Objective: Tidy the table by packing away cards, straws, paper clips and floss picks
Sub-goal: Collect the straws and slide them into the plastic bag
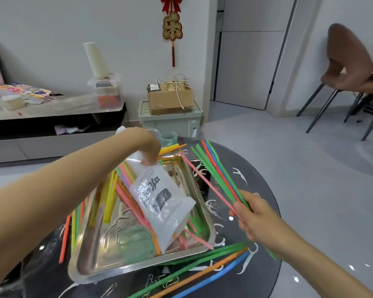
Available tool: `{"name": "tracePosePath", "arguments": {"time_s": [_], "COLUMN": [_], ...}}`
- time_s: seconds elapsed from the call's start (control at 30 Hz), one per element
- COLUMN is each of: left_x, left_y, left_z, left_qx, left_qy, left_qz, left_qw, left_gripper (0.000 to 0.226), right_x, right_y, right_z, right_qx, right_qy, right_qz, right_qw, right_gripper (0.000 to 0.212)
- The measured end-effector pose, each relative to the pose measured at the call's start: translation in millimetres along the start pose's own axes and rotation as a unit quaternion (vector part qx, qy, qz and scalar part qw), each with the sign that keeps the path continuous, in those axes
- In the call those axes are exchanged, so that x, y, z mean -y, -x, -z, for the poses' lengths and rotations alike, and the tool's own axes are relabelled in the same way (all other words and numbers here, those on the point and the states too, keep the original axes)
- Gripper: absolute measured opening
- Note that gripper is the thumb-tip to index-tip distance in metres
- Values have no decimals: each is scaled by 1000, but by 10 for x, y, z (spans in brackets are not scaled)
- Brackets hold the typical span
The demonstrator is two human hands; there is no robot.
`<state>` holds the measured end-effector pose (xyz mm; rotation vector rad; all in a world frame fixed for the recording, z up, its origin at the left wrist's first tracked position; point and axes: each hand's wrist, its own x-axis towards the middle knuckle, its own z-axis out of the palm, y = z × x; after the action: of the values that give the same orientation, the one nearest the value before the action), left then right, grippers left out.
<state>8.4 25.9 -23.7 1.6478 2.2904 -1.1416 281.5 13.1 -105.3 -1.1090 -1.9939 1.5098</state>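
We're partway at best: left hand (149, 149) pinches the top of the plastic bag (162, 203) over the tray (116, 273), right hand (254, 214) is curled round a straw bundle (215, 168) above the table (265, 190), not yet bagged. Still out, as we see it: loose straws (228, 251) in tray & at front edge, floss picks (241, 174), paper clips (170, 281); cards we can't spot.

So all you really get of the person is two bare arms. The left hand (150, 150) and left forearm (63, 183) are uncovered right to the frame edge, same deal with the right hand (253, 214) and right forearm (310, 261). Both hands are slightly motion-blurred, so nails and fine details are hard to make out.
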Motion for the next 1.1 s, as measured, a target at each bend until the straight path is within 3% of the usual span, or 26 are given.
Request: {"name": "tracePosePath", "arguments": {"time_s": [0.1,0.23,0.33,0.4,0.47,0.5,0.57,0.63,0.67,0.7,0.73,0.83,0.9,1.0,1.1], "left_x": [-46,-144,-235,-351,-513,-617,-806,-921,-965,-1012,-1069,-1293,-1424,-1510,-1535], "left_y": [-37,-41,59,212,431,579,817,941,980,1034,1077,1136,1131,1125,1113], "left_z": [-119,-336,-461,-499,-493,-482,-425,-422,-429,-439,-442,-413,-359,-271,-230], "left_qx": [-78,-161,-185,-262,-345,-345,-246,-137,-97,-68,-48,-19,-17,-31,-35], "left_qy": [-6,-10,39,117,324,474,748,893,929,947,953,955,964,976,986], "left_qz": [7,-2,15,17,-5,-19,-52,-64,-79,-96,-114,-154,-160,-130,-86], "left_qw": [997,987,982,958,881,810,614,423,347,298,275,252,213,170,136], "left_gripper": [41,50,64,63,44,34,22,24,27,31,34,36,34,33,37], "right_x": [-13,8,56,98,150,178,204,200,189,187,176,152,144,141,177], "right_y": [14,51,153,248,355,419,503,556,574,607,628,655,656,642,597], "right_z": [-3,-10,25,49,66,67,62,54,45,33,18,-67,-163,-267,-234], "right_qx": [4,9,15,26,44,53,51,40,36,34,33,38,38,39,80], "right_qy": [6,-3,10,20,8,-1,-19,-36,-43,-51,-55,-42,-3,73,104], "right_qz": [-7,-16,7,29,51,62,76,80,81,80,80,84,106,119,80], "right_qw": [1000,1000,1000,999,998,997,996,995,995,995,995,995,994,989,988], "right_gripper": [18,19,20,21,22,23,25,25,25,25,25,25,25,18,9]}}
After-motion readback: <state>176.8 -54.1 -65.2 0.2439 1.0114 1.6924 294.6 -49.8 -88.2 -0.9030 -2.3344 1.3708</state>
